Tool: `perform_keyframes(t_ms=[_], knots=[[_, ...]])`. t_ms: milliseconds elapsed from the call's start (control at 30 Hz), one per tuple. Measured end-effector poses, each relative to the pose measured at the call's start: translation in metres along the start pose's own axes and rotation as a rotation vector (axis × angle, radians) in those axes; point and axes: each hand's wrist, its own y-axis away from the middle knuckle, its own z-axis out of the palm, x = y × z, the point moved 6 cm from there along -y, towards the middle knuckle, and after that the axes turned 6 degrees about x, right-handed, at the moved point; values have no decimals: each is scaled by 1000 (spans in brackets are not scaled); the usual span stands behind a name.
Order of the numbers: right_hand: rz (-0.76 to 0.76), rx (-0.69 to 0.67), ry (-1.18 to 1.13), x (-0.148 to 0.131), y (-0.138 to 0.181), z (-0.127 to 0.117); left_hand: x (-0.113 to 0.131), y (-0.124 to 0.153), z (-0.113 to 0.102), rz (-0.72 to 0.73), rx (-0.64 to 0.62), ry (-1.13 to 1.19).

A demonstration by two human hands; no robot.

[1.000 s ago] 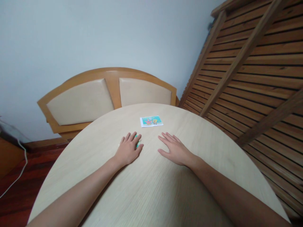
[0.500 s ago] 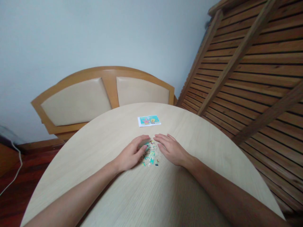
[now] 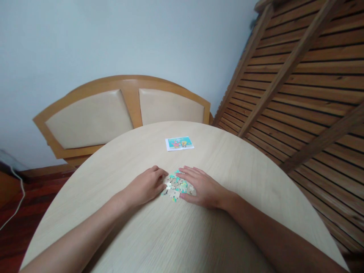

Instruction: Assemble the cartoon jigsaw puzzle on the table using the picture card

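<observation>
A heap of small jigsaw puzzle pieces (image 3: pixel 176 185) lies between my hands, some showing teal and yellow print, others pale backs. At its left edge rests my left hand (image 3: pixel 150 184), its fingers bent and the thumb apart from them; it touches the pieces. My right hand (image 3: pixel 201 186) covers the right side of the heap, fingers stretched out and thumb spread below. Some pieces are hidden under the fingers. Farther back lies a picture card (image 3: pixel 180 143) with a pink and a yellow cartoon figure on teal.
All this lies on a round, light wood table (image 3: pixel 159 239). Behind it stands a bench or headboard with cream padded panels (image 3: pixel 170 107) against the wall. A slatted wooden frame (image 3: pixel 295 91) leans on the right. A white cable (image 3: pixel 21 197) hangs at the left.
The pieces have been gathered into a more compact heap. My left hand has shifted left and its fingers bent more; my right hand has come left over the heap's right side.
</observation>
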Motion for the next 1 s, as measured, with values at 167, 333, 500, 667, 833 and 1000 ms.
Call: perform_keyframes(t_ms=[167, 333, 500, 667, 833, 1000], knots=[[-16, 7, -11, 6, 4, -5, 14, -6, 12, 83, 86, 35], [-32, 2, -30, 17, 13, -15, 26, -9, 7, 164, 89, 82], [-12, 19, -49, 25, 17, -27, 28, -4, -7, 164, 11, 47], [-1, 53, -54, 29, 19, -35, 26, -2, -5, 212, 23, -65], [14, 49, -9, 31, 22, -38, 24, -5, -1, 230, 36, -93], [-20, 86, 41, 31, 20, -37, 32, -4, -3, 224, 48, -85]])
